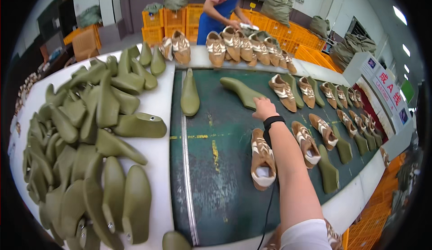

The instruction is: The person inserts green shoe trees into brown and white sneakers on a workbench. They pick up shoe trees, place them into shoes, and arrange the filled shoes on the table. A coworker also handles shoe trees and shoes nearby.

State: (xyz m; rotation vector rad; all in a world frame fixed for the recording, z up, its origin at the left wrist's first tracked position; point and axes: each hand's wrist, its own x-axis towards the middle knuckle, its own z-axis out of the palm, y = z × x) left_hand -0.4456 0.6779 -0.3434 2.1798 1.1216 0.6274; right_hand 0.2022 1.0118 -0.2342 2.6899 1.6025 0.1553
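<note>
My right hand [264, 109], with a black band at the wrist, reaches far over the green conveyor belt [216, 160]. Its fingers close on the near end of an olive-green shoe last [240, 90] lying aslant there. Left of it, another shoe last [190, 93] lies lengthwise by the belt's left edge. A brown sneaker upper with white stripes [262, 158] sits beneath my wrist, partly beside the forearm. Close to my forearm on its right lies a second sneaker upper [306, 143]. My left hand is out of view.
A large heap of shoe lasts [85, 128] covers the white table [155, 160] at left. Uppers and lasts line the belt's right side. More sneaker uppers [243, 47] stand along the far ledge, where a person in a blue apron [216, 23] works. Orange crates [175, 18] stand behind.
</note>
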